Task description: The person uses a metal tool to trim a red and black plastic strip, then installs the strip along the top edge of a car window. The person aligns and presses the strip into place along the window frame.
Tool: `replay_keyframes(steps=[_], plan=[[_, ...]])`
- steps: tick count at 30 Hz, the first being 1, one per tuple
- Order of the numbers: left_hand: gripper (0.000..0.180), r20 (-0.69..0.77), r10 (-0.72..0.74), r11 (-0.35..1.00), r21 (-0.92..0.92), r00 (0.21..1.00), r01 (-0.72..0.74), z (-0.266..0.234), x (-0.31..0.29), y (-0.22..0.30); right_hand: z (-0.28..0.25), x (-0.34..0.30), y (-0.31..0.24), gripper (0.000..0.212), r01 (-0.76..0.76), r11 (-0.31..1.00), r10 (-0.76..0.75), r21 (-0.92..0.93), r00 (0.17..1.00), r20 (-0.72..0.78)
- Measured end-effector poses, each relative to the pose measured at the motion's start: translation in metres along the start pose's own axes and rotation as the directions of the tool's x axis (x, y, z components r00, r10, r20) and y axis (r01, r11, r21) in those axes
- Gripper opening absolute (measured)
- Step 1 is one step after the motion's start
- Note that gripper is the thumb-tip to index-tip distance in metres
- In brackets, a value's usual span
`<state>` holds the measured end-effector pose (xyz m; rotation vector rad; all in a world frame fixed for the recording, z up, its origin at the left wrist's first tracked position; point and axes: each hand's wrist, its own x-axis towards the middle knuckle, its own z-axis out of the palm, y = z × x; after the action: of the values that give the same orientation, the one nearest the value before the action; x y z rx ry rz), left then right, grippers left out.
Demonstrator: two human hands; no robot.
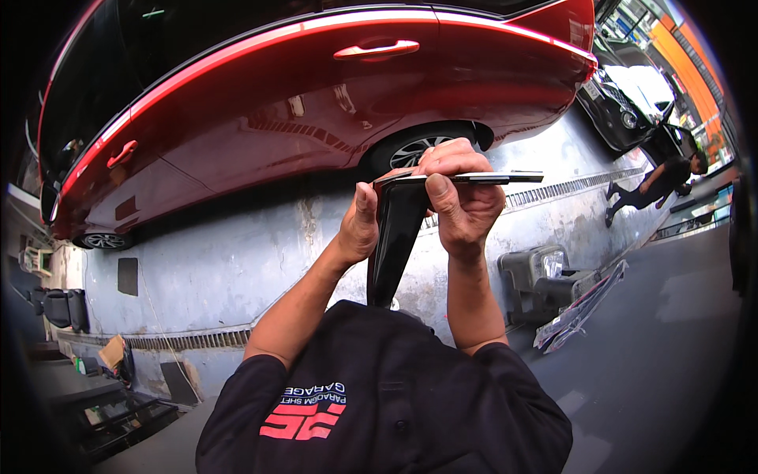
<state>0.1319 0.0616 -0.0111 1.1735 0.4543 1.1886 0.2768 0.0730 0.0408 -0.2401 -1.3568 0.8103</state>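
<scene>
A glossy black angled trim piece [397, 237] is held up in front of my chest. Its long face slopes down toward my shirt, and a thin flat edge with a light strip sticks out to the right. My right hand [470, 207] pinches that edge, thumb below and fingers over the top. My left hand [360, 225] grips the other side near the bend; its thumb points up, and its fingertips are mostly hidden behind the piece. Beyond my hands stands a red car [268, 118], its side facing me, with one wheel [418, 148] partly behind my right hand.
On the right, a grey plastic bin-like box [525, 288] stands beside a clear-wrapped long item [583, 308]. Drain grating [197, 340] crosses the floor. A person in dark clothes [662, 180] is at the far right, near a black car [624, 110]. Dark seats [63, 306] stand far left.
</scene>
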Motion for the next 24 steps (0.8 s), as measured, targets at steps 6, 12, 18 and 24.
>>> replay_keyframes(steps=[6, 12, 18, 24], plan=[[0.102, -0.048, -0.003, 1.000, 0.019, 0.999, 0.004, -0.001, -0.006, 0.005, 0.002, 0.001, 0.007, 0.010, 0.013, 1.000, -0.013, 0.002, 0.999, 0.047], [0.101, -0.035, 0.017, 0.997, 0.070, 0.999, -0.015, -0.001, -0.008, 0.008, 0.002, 0.002, 0.004, 0.012, 0.021, 1.000, -0.021, 0.011, 0.997, 0.077], [0.100, -0.051, 0.022, 0.996, 0.083, 0.998, -0.018, 0.000, -0.008, 0.009, -0.003, 0.000, 0.009, 0.013, 0.029, 0.999, -0.026, -0.031, 0.994, 0.104], [0.094, 0.015, -0.009, 0.999, 0.050, 1.000, 0.008, -0.005, -0.010, 0.009, -0.003, -0.001, 0.009, 0.014, 0.024, 0.999, -0.020, -0.035, 0.994, 0.111]])
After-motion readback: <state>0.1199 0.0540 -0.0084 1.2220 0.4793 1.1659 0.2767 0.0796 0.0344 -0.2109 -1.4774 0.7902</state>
